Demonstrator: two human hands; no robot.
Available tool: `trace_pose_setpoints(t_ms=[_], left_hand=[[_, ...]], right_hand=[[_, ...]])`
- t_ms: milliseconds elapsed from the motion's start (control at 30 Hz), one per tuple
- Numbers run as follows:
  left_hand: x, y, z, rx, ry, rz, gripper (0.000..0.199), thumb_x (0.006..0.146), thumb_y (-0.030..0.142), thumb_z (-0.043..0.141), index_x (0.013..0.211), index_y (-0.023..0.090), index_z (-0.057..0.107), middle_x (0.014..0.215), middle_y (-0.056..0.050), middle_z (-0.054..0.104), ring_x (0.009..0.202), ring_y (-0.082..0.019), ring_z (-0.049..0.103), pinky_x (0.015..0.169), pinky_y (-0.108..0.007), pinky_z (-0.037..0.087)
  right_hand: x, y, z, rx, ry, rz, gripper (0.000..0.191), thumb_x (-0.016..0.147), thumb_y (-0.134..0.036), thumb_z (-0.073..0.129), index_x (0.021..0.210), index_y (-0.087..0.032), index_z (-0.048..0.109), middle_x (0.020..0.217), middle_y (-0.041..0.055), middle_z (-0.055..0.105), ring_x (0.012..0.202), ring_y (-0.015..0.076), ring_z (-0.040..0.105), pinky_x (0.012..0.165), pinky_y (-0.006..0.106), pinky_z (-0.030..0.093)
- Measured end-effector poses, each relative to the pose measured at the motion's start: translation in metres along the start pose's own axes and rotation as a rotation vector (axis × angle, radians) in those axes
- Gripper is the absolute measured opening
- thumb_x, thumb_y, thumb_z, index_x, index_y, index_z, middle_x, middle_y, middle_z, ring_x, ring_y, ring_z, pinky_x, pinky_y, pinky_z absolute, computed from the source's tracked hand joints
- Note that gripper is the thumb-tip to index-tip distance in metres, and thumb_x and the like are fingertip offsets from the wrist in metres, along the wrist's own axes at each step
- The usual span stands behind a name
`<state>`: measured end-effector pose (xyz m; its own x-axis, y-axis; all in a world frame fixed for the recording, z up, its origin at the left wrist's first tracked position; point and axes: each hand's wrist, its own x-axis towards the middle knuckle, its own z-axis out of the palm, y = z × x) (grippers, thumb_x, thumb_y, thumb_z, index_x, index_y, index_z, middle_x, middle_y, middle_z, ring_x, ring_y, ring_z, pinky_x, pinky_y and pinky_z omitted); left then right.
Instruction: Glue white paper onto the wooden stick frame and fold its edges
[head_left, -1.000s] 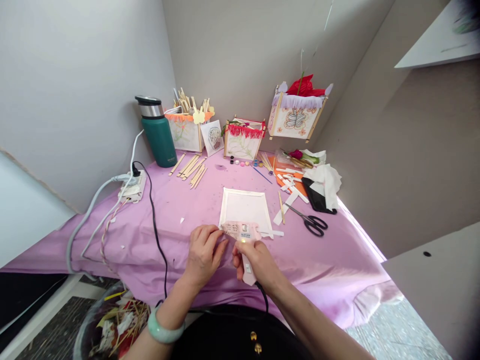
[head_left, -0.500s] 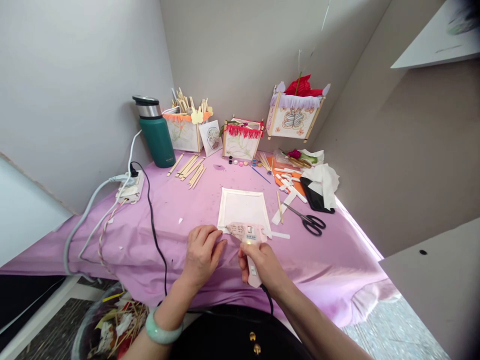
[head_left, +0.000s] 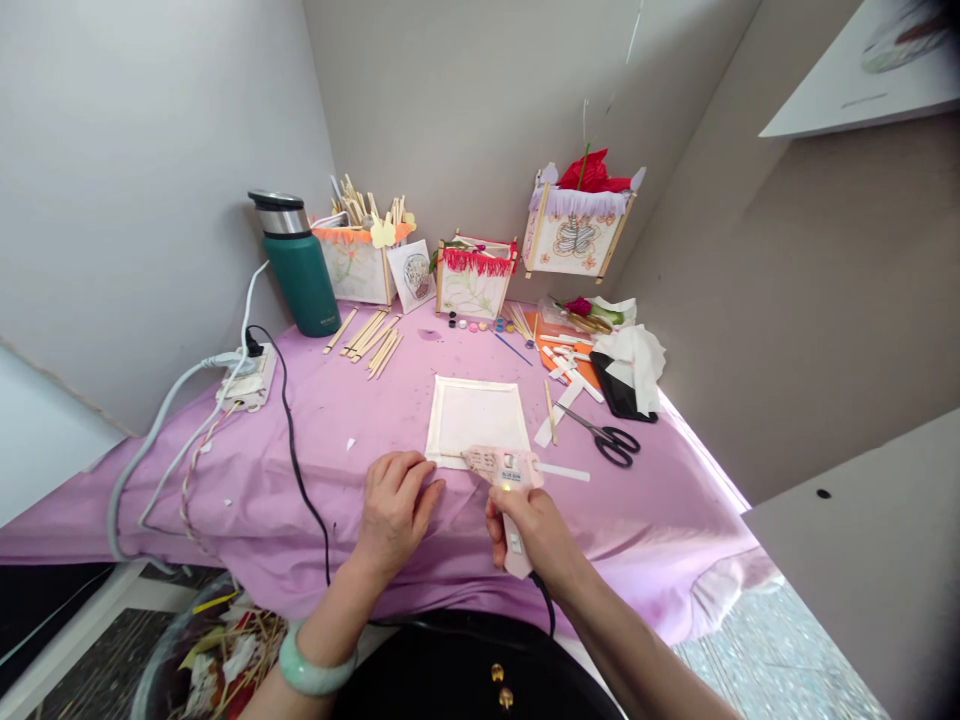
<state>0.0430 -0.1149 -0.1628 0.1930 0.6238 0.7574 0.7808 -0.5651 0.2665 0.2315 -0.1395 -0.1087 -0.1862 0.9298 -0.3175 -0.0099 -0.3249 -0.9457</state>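
Note:
My right hand [head_left: 534,530] is wrapped around the handle of a pale pink hot glue gun [head_left: 517,466]. A translucent glue stick [head_left: 564,472] pokes out of its back end. The gun's nozzle points left, over the near edge of a square white panel [head_left: 477,418] with a raised border, lying flat on the cloth. Whether the tip touches the border, I cannot tell. My left hand [head_left: 396,508] lies at the panel's near left corner, fingertips against it and thumb held apart. Part of the near edge is hidden behind the gun.
A purple cloth [head_left: 337,400] covers the table. Scissors [head_left: 611,443], white strips [head_left: 559,415] and a black phone-like slab [head_left: 624,392] lie to the right. Wooden sticks [head_left: 367,335], a green bottle [head_left: 301,280] and decorated boxes [head_left: 474,285] stand behind. A black cord [head_left: 296,450] and power strip [head_left: 247,380] are left.
The glue gun's nozzle has moved right along the panel's near edge, away from the left corner. My left hand stays by that corner. The whole view has shifted slightly.

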Motion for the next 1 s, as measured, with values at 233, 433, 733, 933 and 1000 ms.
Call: trace_pose_setpoints(t_ms=[233, 433, 733, 933, 1000], left_hand=[[-0.001, 0.000, -0.001, 0.012, -0.001, -0.001, 0.018, 0.084, 0.018, 0.059, 0.102, 0.017, 0.060, 0.099, -0.009, 0.062, 0.094, -0.024, 0.054, 0.085, -0.042, 0.044], [-0.002, -0.002, 0.001, 0.015, 0.007, 0.000, 0.018, 0.085, 0.019, 0.058, 0.102, 0.018, 0.060, 0.098, -0.009, 0.063, 0.093, -0.023, 0.055, 0.085, -0.042, 0.044], [0.000, -0.002, 0.000, 0.014, 0.007, 0.015, 0.018, 0.084, 0.018, 0.060, 0.101, 0.017, 0.060, 0.098, -0.009, 0.062, 0.093, -0.023, 0.054, 0.084, -0.042, 0.045], [-0.001, -0.003, 0.001, 0.019, 0.007, 0.023, 0.019, 0.084, 0.018, 0.060, 0.103, 0.017, 0.060, 0.098, -0.009, 0.062, 0.093, -0.023, 0.053, 0.084, -0.043, 0.044], [-0.001, -0.004, 0.001, 0.023, 0.004, 0.022, 0.019, 0.084, 0.018, 0.061, 0.103, 0.017, 0.060, 0.099, -0.009, 0.062, 0.093, -0.024, 0.053, 0.084, -0.043, 0.044]], right_hand=[[-0.007, -0.002, -0.008, -0.021, 0.047, 0.003, 0.026, 0.075, -0.037, 0.050, 0.060, -0.017, 0.054, 0.047, -0.0029, 0.052, 0.035, 0.0114, 0.051, 0.037, 0.022, 0.035], [-0.012, -0.001, -0.018, -0.009, 0.074, -0.002, 0.027, 0.076, -0.040, 0.052, 0.061, -0.017, 0.054, 0.047, -0.0030, 0.052, 0.036, 0.0130, 0.052, 0.038, 0.024, 0.037], [-0.016, 0.005, -0.029, 0.020, 0.122, 0.020, 0.027, 0.075, -0.040, 0.053, 0.061, -0.017, 0.053, 0.048, -0.0025, 0.052, 0.036, 0.0138, 0.053, 0.037, 0.024, 0.035], [-0.021, 0.005, -0.037, 0.002, 0.152, 0.015, 0.027, 0.078, -0.038, 0.052, 0.062, -0.017, 0.054, 0.048, -0.0021, 0.053, 0.037, 0.0138, 0.054, 0.039, 0.024, 0.037], [-0.022, 0.004, -0.040, -0.002, 0.162, 0.003, 0.028, 0.078, -0.038, 0.052, 0.061, -0.017, 0.054, 0.048, -0.0020, 0.053, 0.037, 0.0140, 0.054, 0.040, 0.024, 0.037]])
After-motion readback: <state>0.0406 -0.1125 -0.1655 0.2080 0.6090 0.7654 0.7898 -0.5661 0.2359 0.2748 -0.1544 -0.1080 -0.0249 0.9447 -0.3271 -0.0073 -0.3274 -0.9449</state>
